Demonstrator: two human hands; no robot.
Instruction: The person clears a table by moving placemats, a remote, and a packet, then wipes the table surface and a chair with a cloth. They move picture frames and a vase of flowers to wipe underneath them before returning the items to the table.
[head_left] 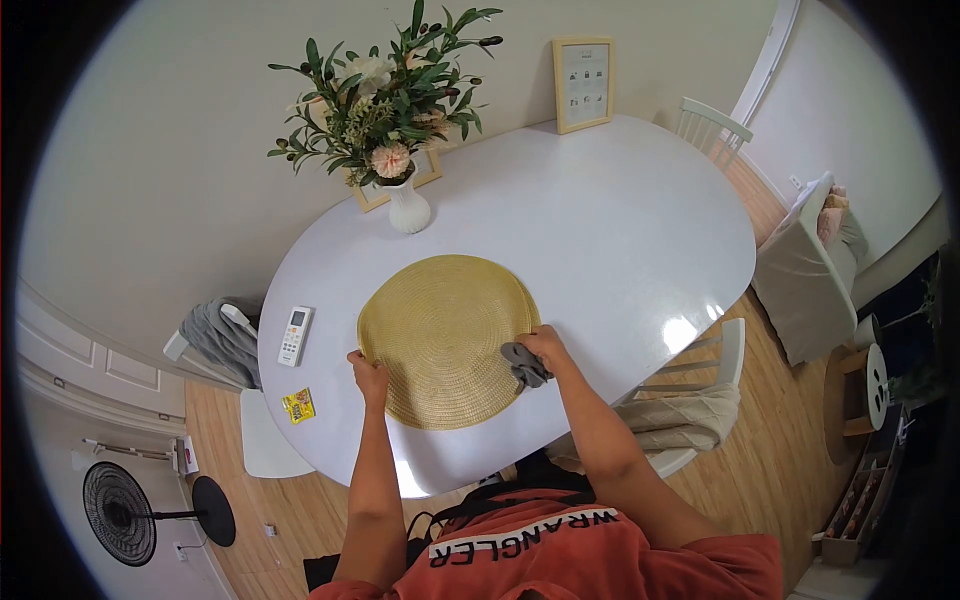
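Note:
A round woven yellow placemat [443,330] lies on the white oval table [620,240] in front of me. My left hand [369,376] grips the mat's left edge, fingers curled over the rim. At the mat's right edge my right hand [545,346] holds a crumpled grey cloth [523,364] and rests against the mat.
A white vase of flowers [408,205] stands at the table's far edge, with a framed picture [583,84] against the wall. A white remote [295,335] and a small yellow packet [299,405] lie at the left. Chairs surround the table; a fan [120,512] stands on the floor.

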